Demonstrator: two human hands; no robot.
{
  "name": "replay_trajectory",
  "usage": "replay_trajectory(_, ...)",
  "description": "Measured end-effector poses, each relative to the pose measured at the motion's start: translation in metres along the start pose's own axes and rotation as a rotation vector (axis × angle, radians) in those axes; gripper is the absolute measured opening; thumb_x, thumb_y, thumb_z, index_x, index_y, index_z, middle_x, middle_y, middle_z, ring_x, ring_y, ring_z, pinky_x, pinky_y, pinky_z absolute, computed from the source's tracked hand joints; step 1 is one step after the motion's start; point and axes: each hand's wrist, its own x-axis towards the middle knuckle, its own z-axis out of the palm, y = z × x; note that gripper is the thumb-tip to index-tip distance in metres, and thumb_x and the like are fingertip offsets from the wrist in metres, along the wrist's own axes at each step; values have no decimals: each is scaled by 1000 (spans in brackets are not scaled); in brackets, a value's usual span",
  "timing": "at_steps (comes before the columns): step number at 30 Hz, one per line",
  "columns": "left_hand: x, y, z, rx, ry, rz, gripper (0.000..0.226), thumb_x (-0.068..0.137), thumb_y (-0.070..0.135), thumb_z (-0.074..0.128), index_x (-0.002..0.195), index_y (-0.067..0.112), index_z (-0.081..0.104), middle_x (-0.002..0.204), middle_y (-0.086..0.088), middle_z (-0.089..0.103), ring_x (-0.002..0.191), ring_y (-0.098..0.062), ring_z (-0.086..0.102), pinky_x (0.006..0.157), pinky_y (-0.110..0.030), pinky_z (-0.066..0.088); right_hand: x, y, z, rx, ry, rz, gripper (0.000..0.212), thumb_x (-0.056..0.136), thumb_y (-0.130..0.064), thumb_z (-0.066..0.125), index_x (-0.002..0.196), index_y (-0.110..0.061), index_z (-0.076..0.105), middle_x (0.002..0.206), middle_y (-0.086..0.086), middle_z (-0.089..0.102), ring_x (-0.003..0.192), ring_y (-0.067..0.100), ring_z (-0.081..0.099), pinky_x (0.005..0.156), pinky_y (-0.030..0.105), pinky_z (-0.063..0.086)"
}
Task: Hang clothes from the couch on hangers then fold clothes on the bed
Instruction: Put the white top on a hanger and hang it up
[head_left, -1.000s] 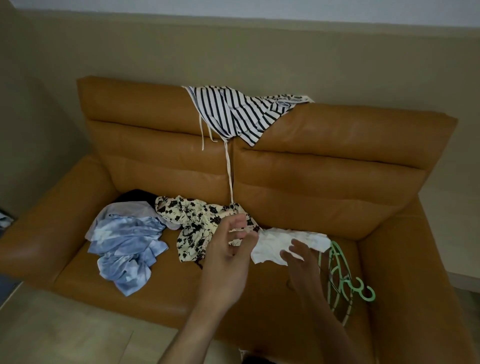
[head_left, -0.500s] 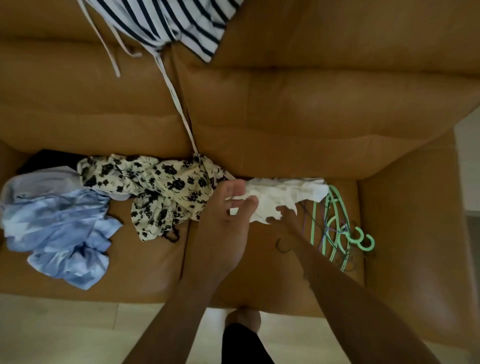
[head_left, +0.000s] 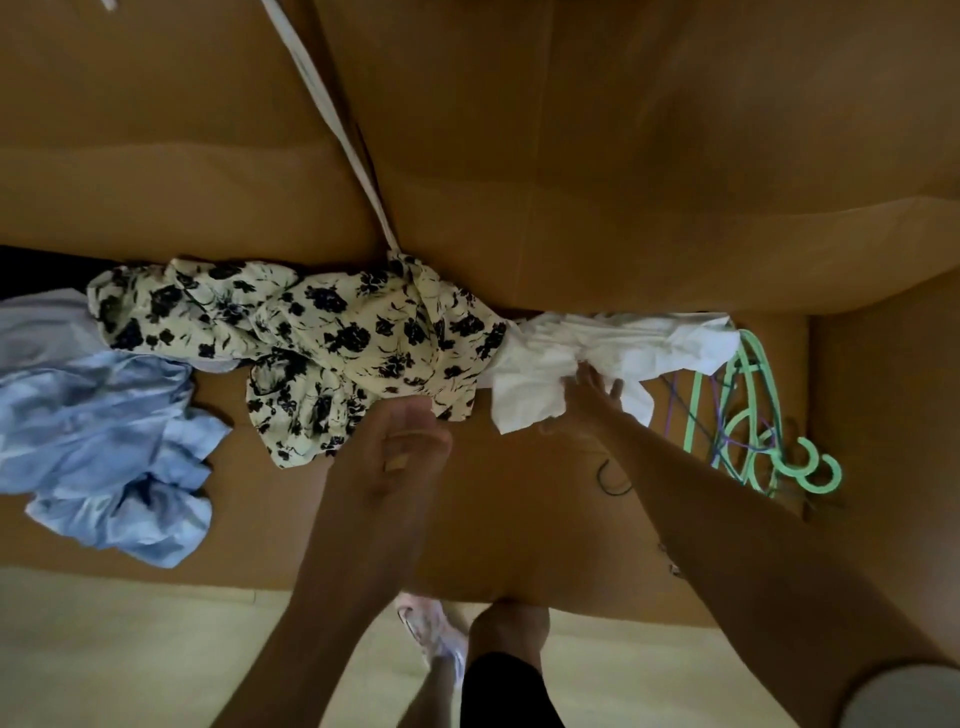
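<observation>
The tan leather couch (head_left: 623, 208) bore a crumpled pale blue satin garment (head_left: 104, 441) at the left of its seat. A cream black-flowered garment (head_left: 332, 332) lay midway, a rumpled white cloth garment (head_left: 623, 348) beside it and green plastic hangers (head_left: 748, 415) rightmost. My left hand (head_left: 395, 457) hovered loosely curled, empty. My right hand (head_left: 587, 402) touched the white garment; I could not tell whether it gripped.

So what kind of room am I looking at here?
Most likely a home living room: a tan leather couch, a crumpled floral garment and green hangers on its seat, and pale flooring in front.
</observation>
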Motion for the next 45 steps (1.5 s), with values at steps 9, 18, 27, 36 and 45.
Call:
replay_trajectory(9,-25,33,-19,18,-77,5,13,98,37,59,111,38,64,113,18,66,105,1,60,82,-24,43,-99,-22,-85,835,278,-15,28,79,-11,78,75,-17,51,73,0,55,69,22,55,52,26,39)
replay_trajectory(18,-45,108,-43,180,-267,272,54,89,48,71,136,32,48,127,18,54,116,-4,56,93,-30,51,-310,-94,-231,1094,463,-399,20,88,-13,71,87,-18,51,86,2,59,76,19,58,62,30,45)
replay_trajectory(27,-91,187,-91,32,-175,745,69,85,32,79,143,22,44,133,9,57,121,-6,54,101,-27,47,-474,-185,-290,1247,622,-728,13,92,-12,72,97,-16,61,81,11,62,79,26,63,71,34,52)
replay_trajectory(36,-123,256,-181,109,-25,835,60,92,30,73,146,17,50,131,5,57,117,-14,53,98,-29,43,-543,-209,-326,1320,909,-765,16,90,-4,72,100,-16,71,61,1,53,62,17,52,62,29,45)
replay_trajectory(45,-187,327,-197,-96,-33,896,35,90,26,74,123,19,63,101,10,66,87,-3,64,65,-16,49,-598,-190,-323,1006,1127,-947,63,81,-34,79,137,-27,51,122,-4,62,112,10,63,86,28,58)
